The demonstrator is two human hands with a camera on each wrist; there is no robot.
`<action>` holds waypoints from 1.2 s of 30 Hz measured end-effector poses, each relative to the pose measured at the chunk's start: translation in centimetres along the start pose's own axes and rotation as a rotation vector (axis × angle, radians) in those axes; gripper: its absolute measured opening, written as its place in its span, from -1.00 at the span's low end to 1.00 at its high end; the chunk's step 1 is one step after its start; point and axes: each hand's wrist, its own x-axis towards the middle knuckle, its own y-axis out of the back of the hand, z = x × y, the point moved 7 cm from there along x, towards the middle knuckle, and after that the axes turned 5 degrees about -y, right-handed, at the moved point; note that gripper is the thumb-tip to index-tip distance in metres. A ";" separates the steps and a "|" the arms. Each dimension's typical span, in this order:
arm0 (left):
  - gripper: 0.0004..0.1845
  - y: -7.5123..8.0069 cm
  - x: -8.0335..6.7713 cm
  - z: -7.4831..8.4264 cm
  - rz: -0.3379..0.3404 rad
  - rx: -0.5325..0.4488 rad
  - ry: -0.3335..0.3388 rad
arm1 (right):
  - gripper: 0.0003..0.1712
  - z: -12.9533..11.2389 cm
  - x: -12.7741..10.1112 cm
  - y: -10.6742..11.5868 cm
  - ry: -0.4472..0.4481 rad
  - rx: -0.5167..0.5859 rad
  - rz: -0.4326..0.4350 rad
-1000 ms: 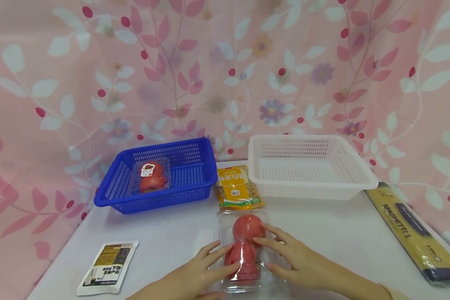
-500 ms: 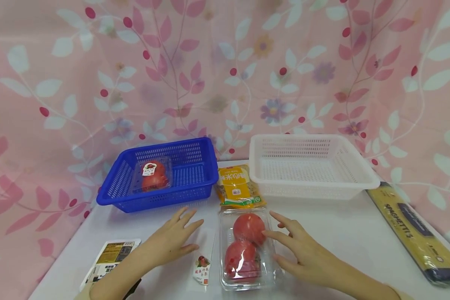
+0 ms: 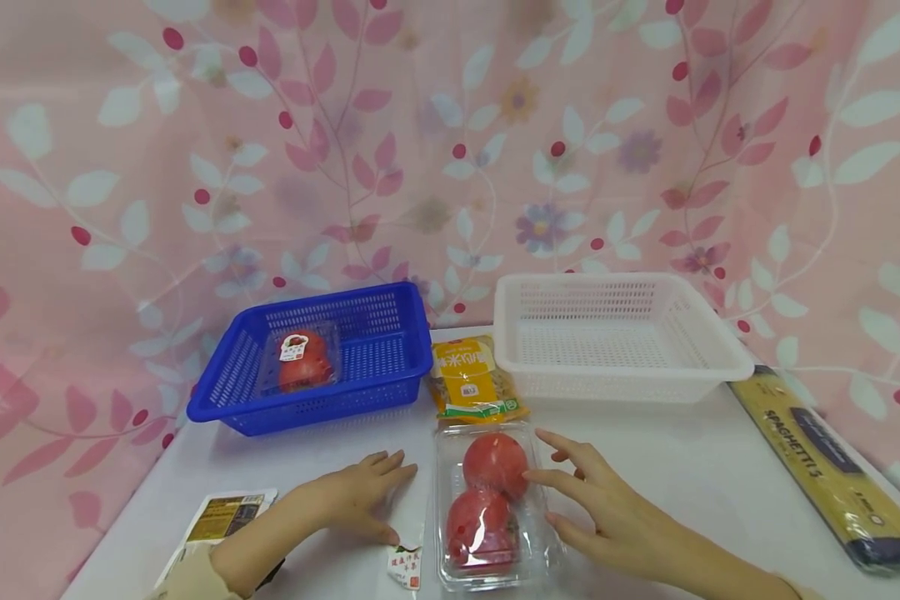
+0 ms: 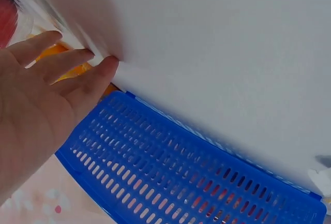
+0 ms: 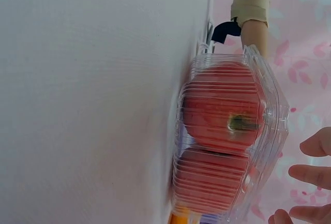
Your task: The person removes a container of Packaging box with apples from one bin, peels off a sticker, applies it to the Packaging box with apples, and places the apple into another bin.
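Note:
A clear plastic clamshell box (image 3: 487,575) with two red tomato-like fruits (image 3: 495,463) lies on the table in front of me, its lid down. To its left lies a paper label (image 3: 405,568) with printed fruit, joined to a pale strip. My left hand (image 3: 356,502) rests over this strip, fingertips on the table and thumb at the label's top edge. Beside the box's right side, my right hand (image 3: 596,508) hovers with spread fingers; in the right wrist view its fingers (image 5: 313,175) stand apart from the box (image 5: 220,136).
A blue basket (image 3: 307,412) at back left holds another fruit box (image 3: 305,362). A white basket (image 3: 622,375) stands at back right. Between them lies a yellow food bag (image 3: 468,379). A spaghetti pack (image 3: 825,467) lies far right, a white-edged packet (image 3: 221,517) near left.
My left hand left the box, moved left, and came down on the strip beside the label. My right hand drew slightly away from the box to the right.

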 end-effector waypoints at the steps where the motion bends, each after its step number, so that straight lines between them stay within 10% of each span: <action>1: -0.08 0.0 -0.1 0.1 0.001 0.002 -0.001 | -0.60 0.0 0.0 -0.1 -0.007 0.004 -0.009; 14: -0.45 -0.6 -0.5 1.5 0.071 0.039 -0.109 | -0.60 -0.3 0.2 -0.5 -0.012 0.061 -0.047; 21: -0.54 1.0 -1.2 1.3 0.118 -0.187 -0.163 | -0.60 -0.4 0.4 -0.5 -0.026 0.076 -0.051; 36: -0.60 9.3 -4.1 0.1 0.539 -0.591 -0.065 | -0.60 -2.9 4.1 2.2 0.129 0.072 0.054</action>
